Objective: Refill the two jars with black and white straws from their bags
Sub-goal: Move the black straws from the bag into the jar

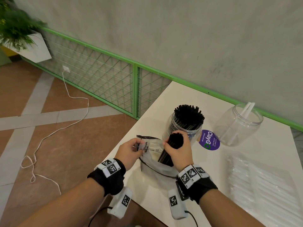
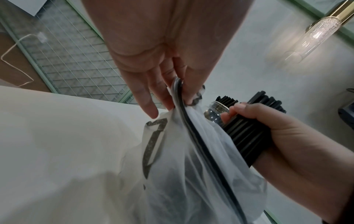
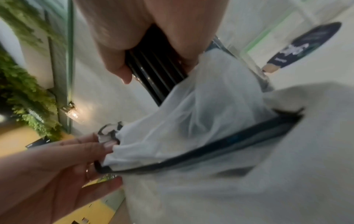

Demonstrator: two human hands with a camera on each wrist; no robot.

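Right hand (image 1: pixel 178 149): grip clenched around a bundle of black straws (image 1: pixel 170 148), fingers and thumb wrapped about its upper part. The lower ends of the bundle are inside the translucent bag (image 1: pixel 154 161), which sits on the white tabletop (image 1: pixel 147 185) near its front edge.

Left hand (image 1: pixel 129 151): grip pinching the bag's dark-trimmed rim (image 2: pixel 179 97) between thumb and fingers, holding the mouth open on the side away from the bundle.

Governing relation: the bundle's long axis runs steeply up and away from the person, its top ends leaning toward the black-straw jar (image 1: pixel 183 128). That jar stands upright directly behind the right hand, just beyond the bag, already holding many black straws that project above its mouth. The right hand is the nearer hand to it; the left is occupied with the bag.

Judgement: the coming move calls for a lift along the bundle's own axis until the lower ends are free of the bag, then a short carry over the jar mouth.

Second jar (image 1: pixel 237 125): to the right, holding only a few white straws (image 1: pixel 246 110). The bagged white straws (image 1: pixel 262 182) lie at the right of the tabletop, untouched.
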